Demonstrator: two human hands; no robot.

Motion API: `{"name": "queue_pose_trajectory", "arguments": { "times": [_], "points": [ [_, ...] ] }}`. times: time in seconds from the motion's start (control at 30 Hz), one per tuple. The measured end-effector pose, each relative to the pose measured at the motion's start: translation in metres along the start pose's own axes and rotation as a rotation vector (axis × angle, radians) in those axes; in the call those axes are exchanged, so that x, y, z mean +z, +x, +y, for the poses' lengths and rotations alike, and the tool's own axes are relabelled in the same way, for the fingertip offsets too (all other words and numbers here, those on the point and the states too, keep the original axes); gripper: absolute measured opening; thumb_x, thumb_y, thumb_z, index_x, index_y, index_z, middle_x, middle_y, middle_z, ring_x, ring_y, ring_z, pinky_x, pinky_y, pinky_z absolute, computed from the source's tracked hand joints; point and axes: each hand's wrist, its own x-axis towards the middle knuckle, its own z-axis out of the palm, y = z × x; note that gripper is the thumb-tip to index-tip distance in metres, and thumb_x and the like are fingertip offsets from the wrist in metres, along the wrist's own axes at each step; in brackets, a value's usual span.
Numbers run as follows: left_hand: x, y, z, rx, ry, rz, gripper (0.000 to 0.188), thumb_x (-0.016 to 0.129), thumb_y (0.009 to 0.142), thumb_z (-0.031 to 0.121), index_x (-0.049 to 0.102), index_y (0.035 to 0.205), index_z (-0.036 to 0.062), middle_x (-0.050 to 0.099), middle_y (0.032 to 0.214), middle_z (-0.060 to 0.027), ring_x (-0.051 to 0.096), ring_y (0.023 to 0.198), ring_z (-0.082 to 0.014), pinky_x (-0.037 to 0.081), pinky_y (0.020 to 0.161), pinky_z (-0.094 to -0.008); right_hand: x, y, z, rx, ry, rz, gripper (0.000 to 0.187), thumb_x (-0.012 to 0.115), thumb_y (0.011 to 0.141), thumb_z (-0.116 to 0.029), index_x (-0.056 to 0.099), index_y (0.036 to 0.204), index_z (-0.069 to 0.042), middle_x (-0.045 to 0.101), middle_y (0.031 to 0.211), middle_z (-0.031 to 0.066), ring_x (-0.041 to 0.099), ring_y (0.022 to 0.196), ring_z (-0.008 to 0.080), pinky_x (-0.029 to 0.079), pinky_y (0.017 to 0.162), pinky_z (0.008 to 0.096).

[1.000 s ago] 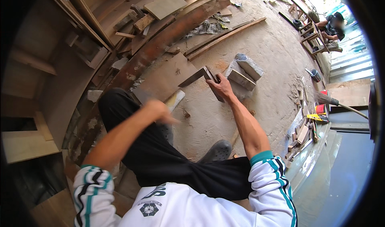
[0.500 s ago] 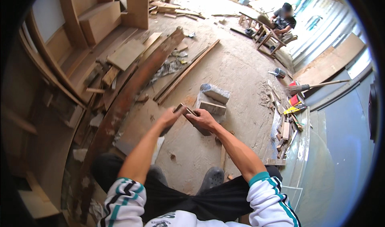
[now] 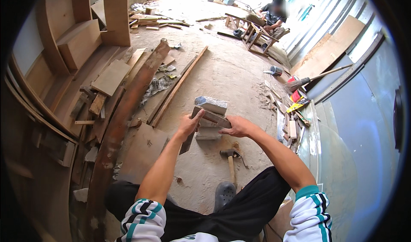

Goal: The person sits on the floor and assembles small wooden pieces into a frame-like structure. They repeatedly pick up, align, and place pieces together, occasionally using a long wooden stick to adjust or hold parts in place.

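My left hand point(image 3: 188, 125) is closed around the corner where two flat wooden strips meet. One wooden strip point(image 3: 215, 117) runs across to my right hand point(image 3: 238, 127), whose fingers pinch its far end. The other dark wooden strip point(image 3: 187, 144) slants down below my left hand. Together they form an angle; whether they are fastened cannot be told. Just beneath and behind the strips stand grey blocks, one farther block point(image 3: 210, 104) and one nearer block point(image 3: 208, 133), partly hidden. A hammer point(image 3: 231, 154) with a wooden handle lies on the ground nearer to me.
To the left lie a long brown beam point(image 3: 132, 103), a thin wooden strip point(image 3: 182, 84) and a flat board point(image 3: 143, 152). Shelving point(image 3: 115, 17) stands beyond. At right are a broom point(image 3: 299, 83), a tin point(image 3: 276, 71) and wood scraps point(image 3: 293, 130). Another person point(image 3: 272, 19) sits far off beside a wooden chair frame point(image 3: 257, 36).
The two strips, earlier held close together, now spread into an angle, and my right hand has moved out to one end. My view has shifted right, and the hammer head has come into sight.
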Motion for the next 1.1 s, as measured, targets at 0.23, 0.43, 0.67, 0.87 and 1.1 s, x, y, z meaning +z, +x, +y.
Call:
{"name": "queue_pose_trajectory", "arguments": {
  "times": [0.23, 0.43, 0.67, 0.87, 1.1],
  "points": [
    [0.007, 0.01, 0.013, -0.212, -0.076, -0.247, 0.058, 0.071, 0.086, 0.063, 0.062, 0.089, 0.0055, 0.061, 0.074, -0.0059, 0.061, 0.061, -0.0167, 0.05, 0.056, -0.0319, 0.008, -0.004, 0.024, 0.166, 0.04, 0.127, 0.054, 0.071, 0.085, -0.046, 0.061, 0.115, -0.002, 0.07, 0.104, 0.0265, 0.067, 0.1, 0.0437, 0.053, 0.087, 0.0485],
    [0.005, -0.003, -0.039, -0.321, -0.308, -0.304, 0.046, 0.069, 0.089, 0.053, 0.063, 0.103, 0.0094, 0.062, 0.08, -0.005, 0.059, 0.061, -0.0153, 0.049, 0.051, -0.031, 0.05, -0.002, 0.03, 0.174, -0.076, -0.008, 0.056, 0.074, 0.082, -0.047, 0.059, 0.117, -0.005, 0.07, 0.102, 0.0265, 0.066, 0.1, 0.0455, 0.053, 0.084, 0.0511],
    [0.029, -0.013, -0.069, -0.38, -0.363, -0.239, 0.042, 0.073, 0.084, 0.049, 0.064, 0.096, 0.0093, 0.058, 0.072, -0.0033, 0.058, 0.055, -0.0153, 0.047, 0.052, -0.0297, 0.105, -0.005, 0.07, -0.043, -0.015, 0.073, 0.056, 0.077, 0.081, -0.021, 0.042, 0.122, -0.007, 0.067, 0.107, 0.0227, 0.064, 0.105, 0.0437, 0.051, 0.084, 0.052],
    [0.016, -0.024, -0.098, -0.372, -0.181, -0.22, 0.046, 0.072, 0.084, 0.05, 0.064, 0.098, 0.007, 0.055, 0.071, -0.0043, 0.055, 0.056, -0.0167, 0.044, 0.052, -0.0329, 0.15, 0.011, 0.069, -0.034, -0.008, -0.188, 0.047, 0.074, 0.082, -0.024, 0.044, 0.115, -0.006, 0.068, 0.1, 0.0256, 0.064, 0.098, 0.0471, 0.051, 0.082, 0.054],
    [-0.004, -0.026, -0.147, -0.432, 0.072, -0.119, 0.069, 0.076, 0.077, 0.058, 0.072, 0.104, -0.0055, 0.069, 0.084, -0.0157, 0.066, 0.07, -0.0253, 0.052, 0.066, -0.0391, 0.257, 0.018, 0.035, 0.227, 0.208, -0.002, 0.045, 0.073, 0.083, -0.023, 0.046, 0.114, -0.004, 0.067, 0.101, 0.0288, 0.063, 0.101, 0.049, 0.049, 0.085, 0.0557]
  ]
}}
